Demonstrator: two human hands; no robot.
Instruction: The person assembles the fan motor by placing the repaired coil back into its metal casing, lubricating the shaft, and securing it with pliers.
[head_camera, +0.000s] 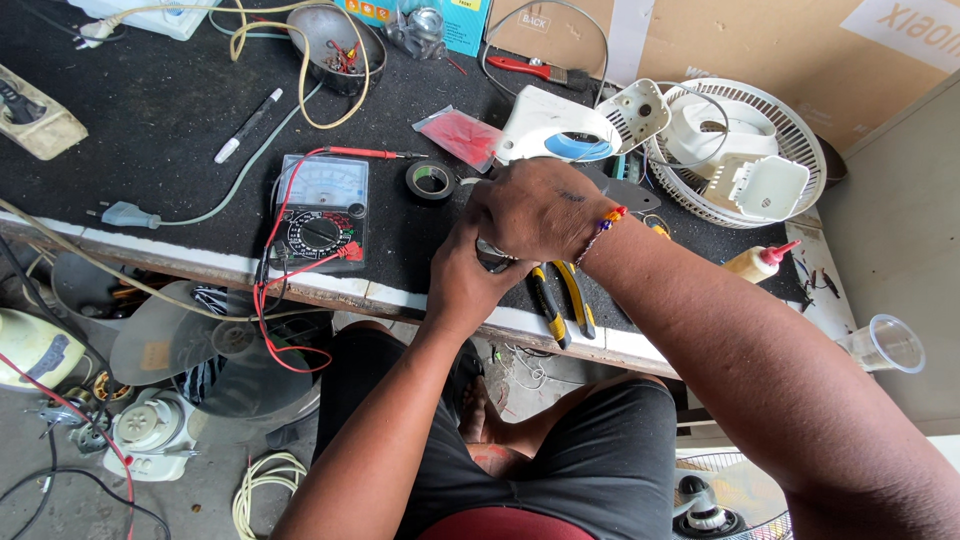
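At the near edge of the black workbench (150, 130), both hands are brought together over one small part. The right hand (540, 208) is laid on top, knuckles up, with a beaded bracelet (606, 222) at the wrist. The left hand (465, 280) is placed beneath it, at its 7 o'clock, with the fingers curled upward. Between the two palms a small metal part (492, 252) is clamped; only a sliver of it is visible, so its shape cannot be determined.

Surrounding items are located from the joined hands as follows:

- At 5 o'clock, just beside the hands, a pair of pliers (560, 300) with yellow and black handles is laid across the bench edge.
- At 10 o'clock, close by, a roll of black tape (431, 180) is laid flat.
- At 9 o'clock, a multimeter (322, 210) is laid face up, with red leads (275, 300) trailing over the bench edge.
- At 11 o'clock, a red flat packet (462, 135) is seen, touching the white and blue plastic housing (555, 130) at 12 o'clock.
- At 2 o'clock, a white fan grille (735, 150) is laid flat, with white plastic parts resting in it.
- At 3 o'clock, a small glue bottle (760, 262) with a red nozzle is lying on its side.
- Farther out at 4 o'clock, a clear plastic cup (888, 343) is seen at the bench corner.
- At far 10 o'clock, a metal bowl (335, 35) is placed with a pale cable looped over it.
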